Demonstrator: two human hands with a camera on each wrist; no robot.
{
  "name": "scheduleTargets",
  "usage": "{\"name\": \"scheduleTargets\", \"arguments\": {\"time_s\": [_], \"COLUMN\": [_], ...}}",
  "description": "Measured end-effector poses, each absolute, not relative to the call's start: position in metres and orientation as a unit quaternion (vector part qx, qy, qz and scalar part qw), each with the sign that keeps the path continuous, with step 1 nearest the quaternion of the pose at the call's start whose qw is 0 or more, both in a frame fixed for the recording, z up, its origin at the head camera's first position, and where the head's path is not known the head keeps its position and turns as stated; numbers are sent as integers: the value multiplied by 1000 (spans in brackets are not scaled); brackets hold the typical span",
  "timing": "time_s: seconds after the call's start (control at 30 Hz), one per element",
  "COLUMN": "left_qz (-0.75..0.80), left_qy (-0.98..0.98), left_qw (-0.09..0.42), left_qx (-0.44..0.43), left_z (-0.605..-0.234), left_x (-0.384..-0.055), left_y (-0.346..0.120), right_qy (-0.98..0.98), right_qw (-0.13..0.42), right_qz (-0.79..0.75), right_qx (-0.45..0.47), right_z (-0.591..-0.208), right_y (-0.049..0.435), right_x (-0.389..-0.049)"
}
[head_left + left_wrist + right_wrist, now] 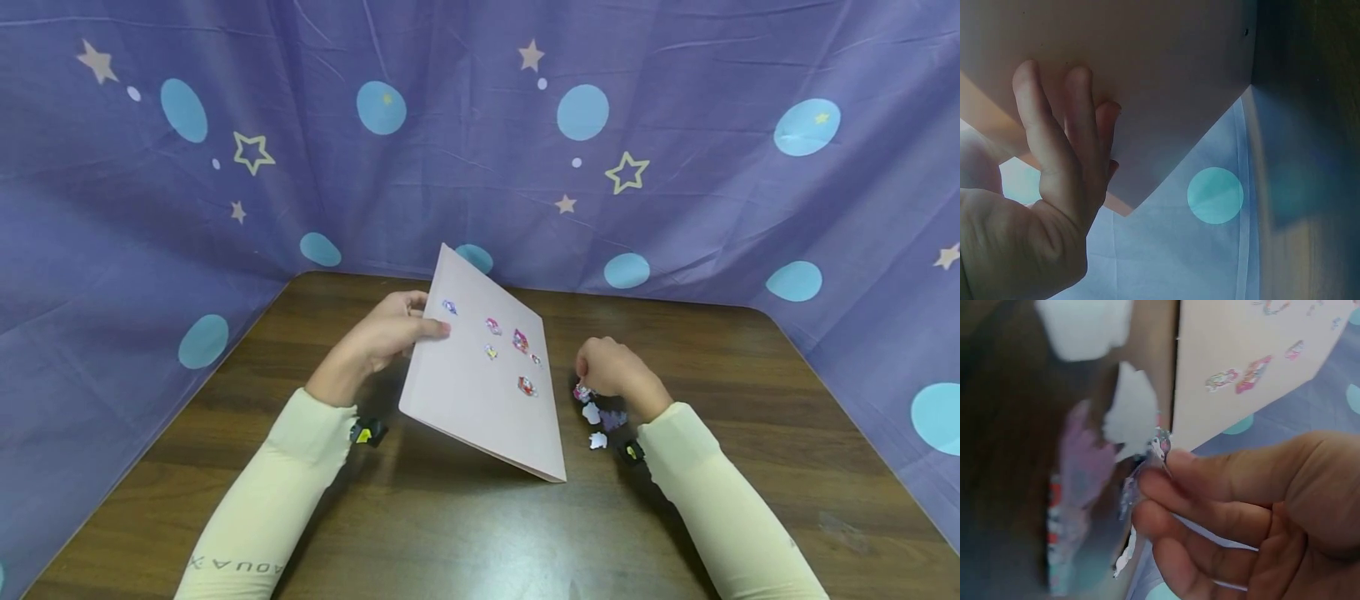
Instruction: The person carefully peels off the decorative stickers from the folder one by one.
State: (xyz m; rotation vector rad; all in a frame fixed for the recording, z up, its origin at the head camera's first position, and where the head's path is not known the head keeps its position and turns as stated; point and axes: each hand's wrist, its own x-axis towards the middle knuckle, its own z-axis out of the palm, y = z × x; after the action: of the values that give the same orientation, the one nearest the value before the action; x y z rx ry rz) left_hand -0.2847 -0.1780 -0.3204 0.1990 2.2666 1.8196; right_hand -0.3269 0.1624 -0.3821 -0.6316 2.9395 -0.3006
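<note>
The little sticker is risking a drop or a crease, since the right hand is pinching so little of it; it's sitting right at those fingertips. Loose pieces are lying just beside. The tilted card could be slipping, with only the left hand gripping its edge.

Head view looks forward-down; close wrist views share the board.

A purple cloth is hanging behind the table and along both its sides, showing stars, blue circles and pale dots. Glare is whitening the brown tabletop's near middle, and a faint clear patch is showing toward the right.
</note>
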Motion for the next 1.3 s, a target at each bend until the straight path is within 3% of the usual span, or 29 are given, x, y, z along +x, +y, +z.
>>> {"name": "scheduleTargets", "arguments": {"time_s": [0.33,0.63,1.3], "left_qz": [620,626,631], "left_qy": [773,768,763], "left_qw": [116,117,115], "left_qx": [73,72,84], "left_z": [-322,-321,-322], "left_x": [-286,-286,-284], "left_y": [-179,-178,-177], "right_qy": [987,954,909], "right_qw": [37,-6,66], "right_qz": [-67,-170,-212], "right_qx": [-144,-249,-353], "right_z": [-384,-377,-379], "right_y": [154,141,127], "right_x": [-324,-313,-302]}}
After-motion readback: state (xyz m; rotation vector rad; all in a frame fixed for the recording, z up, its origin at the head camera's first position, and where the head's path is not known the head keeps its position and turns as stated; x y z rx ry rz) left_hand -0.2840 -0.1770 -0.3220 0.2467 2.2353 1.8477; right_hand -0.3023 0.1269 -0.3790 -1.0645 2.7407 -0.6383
